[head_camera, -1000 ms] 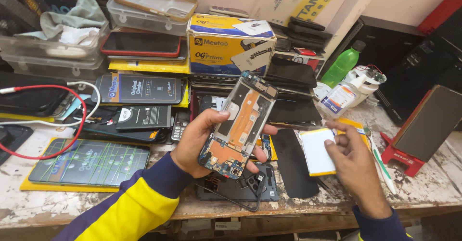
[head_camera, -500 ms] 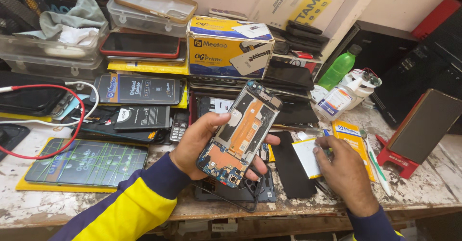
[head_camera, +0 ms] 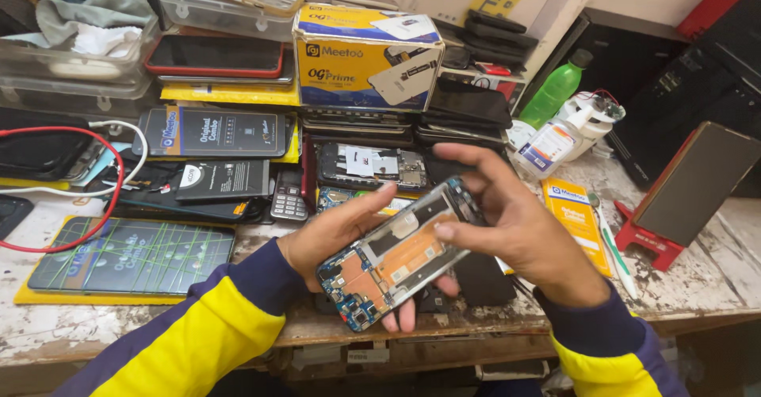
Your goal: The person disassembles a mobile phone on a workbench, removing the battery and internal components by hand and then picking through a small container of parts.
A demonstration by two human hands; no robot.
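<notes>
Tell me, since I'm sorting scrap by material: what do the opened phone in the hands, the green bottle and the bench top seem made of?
Opened phone: likely a metal mid-frame with a dull silvery sheen, blue circuit boards, and a copper-orange foil patch. Both the left hand and the right hand grip it.
Green bottle: translucent glossy plastic, apparently.
Bench top: wood, with white paint worn and chipped.

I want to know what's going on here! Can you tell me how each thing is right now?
Opened phone: back off, insides showing, held over the bench.
Left hand: holding the phone from below.
Right hand: fingers on the phone's upper part.
Green bottle: upright, capped.
Yellow box: closed.
Red cable: looped on the bench.
</notes>
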